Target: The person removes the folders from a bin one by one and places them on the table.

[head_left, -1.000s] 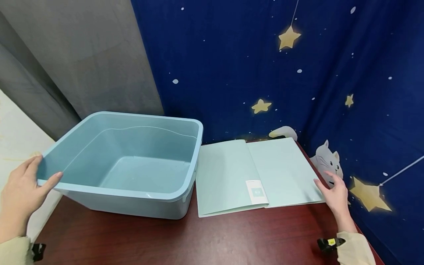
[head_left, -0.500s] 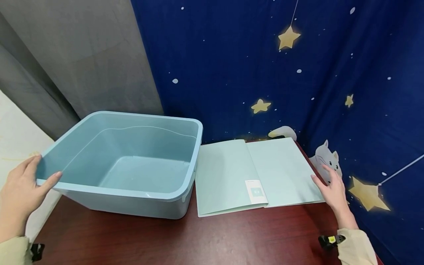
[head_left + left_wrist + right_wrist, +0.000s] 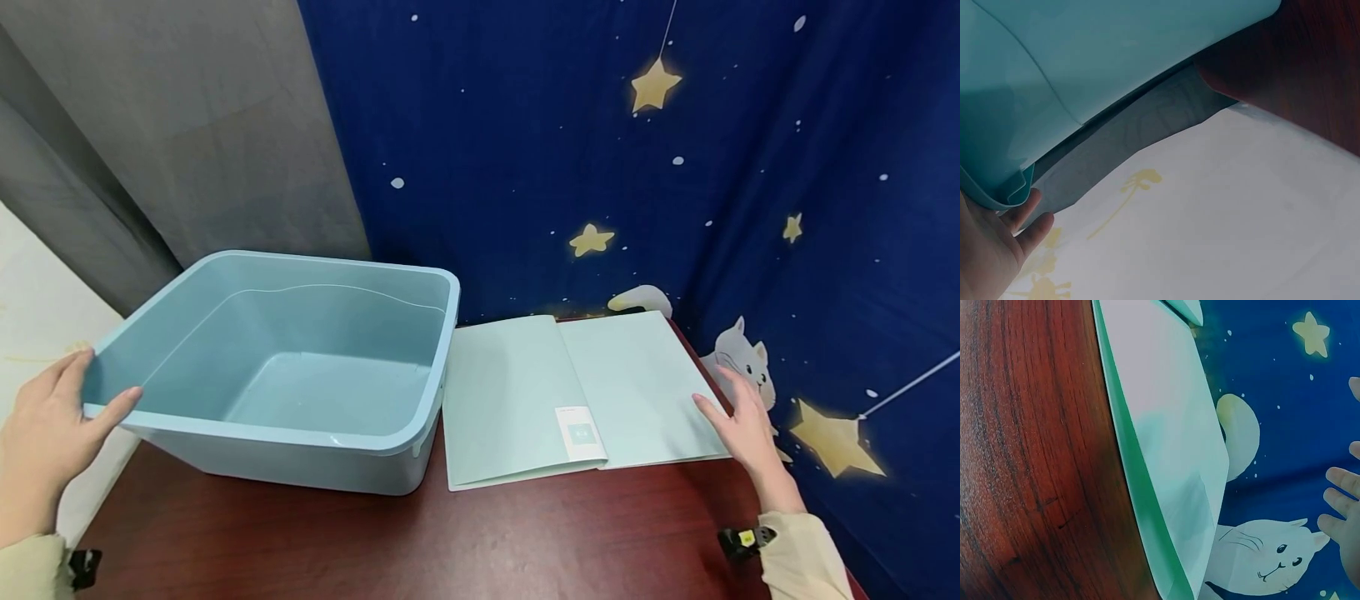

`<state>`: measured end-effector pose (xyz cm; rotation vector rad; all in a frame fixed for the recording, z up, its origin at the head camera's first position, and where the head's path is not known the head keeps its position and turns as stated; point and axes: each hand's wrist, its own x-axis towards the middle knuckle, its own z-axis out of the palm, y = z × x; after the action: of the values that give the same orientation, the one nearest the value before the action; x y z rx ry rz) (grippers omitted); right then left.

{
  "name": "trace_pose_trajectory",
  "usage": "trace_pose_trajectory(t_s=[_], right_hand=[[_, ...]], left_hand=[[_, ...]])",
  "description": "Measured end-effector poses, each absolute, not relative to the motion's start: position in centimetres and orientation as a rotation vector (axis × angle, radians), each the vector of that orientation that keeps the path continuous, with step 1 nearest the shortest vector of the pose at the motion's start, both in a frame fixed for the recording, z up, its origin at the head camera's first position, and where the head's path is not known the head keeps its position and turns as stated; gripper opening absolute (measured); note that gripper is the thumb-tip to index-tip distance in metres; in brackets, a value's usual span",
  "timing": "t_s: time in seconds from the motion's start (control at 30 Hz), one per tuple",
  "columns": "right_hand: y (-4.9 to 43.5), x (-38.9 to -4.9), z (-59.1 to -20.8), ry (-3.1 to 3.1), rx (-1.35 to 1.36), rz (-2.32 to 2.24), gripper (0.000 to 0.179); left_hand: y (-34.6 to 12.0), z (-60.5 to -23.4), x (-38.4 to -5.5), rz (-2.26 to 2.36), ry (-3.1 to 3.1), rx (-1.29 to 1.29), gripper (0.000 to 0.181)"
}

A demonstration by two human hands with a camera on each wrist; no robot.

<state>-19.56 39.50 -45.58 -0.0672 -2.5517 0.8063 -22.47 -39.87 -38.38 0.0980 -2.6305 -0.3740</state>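
A light blue plastic tub (image 3: 277, 454) stands at the left of the dark red table. My left hand (image 3: 52, 433) holds its near left corner, thumb over the front rim and fingers at the left side. In the left wrist view, fingertips (image 3: 1035, 228) show just beyond the tub's rim (image 3: 1007, 205). To the right, a pale mint-green folder (image 3: 637, 392) lies spread wide, with a white label (image 3: 580, 433) near its spine. My right hand (image 3: 750, 425) hovers at the folder's right edge, its fingers spread and nothing in them.
The wooden table (image 3: 487, 542) stretches in front of the tub and folder. A navy curtain (image 3: 525, 150) with stars and a cat hangs behind, beside a grey curtain (image 3: 225, 125). A white surface (image 3: 1241, 219) with yellow prints lies below the tub's left side.
My right hand has moved a little left and away from me, over the folder's right edge. The left hand, the tub and the folder stay where they were.
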Motion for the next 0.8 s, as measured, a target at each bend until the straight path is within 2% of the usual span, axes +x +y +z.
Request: trace_pose_trajectory(t_s=[0.5,0.8], right_hand=[[39.1,-19.9,-45.6,-2.566,0.015,0.760,0.067],[38.6,-20.2,-45.6,-2.549,0.086,0.778,0.066]], left_hand=[[-39.9,-37.6,-22.7,-0.299,-2.715,0.154,0.098],[-38.9,-36.9,-22.3,-0.307,-2.654,0.114,0.092]])
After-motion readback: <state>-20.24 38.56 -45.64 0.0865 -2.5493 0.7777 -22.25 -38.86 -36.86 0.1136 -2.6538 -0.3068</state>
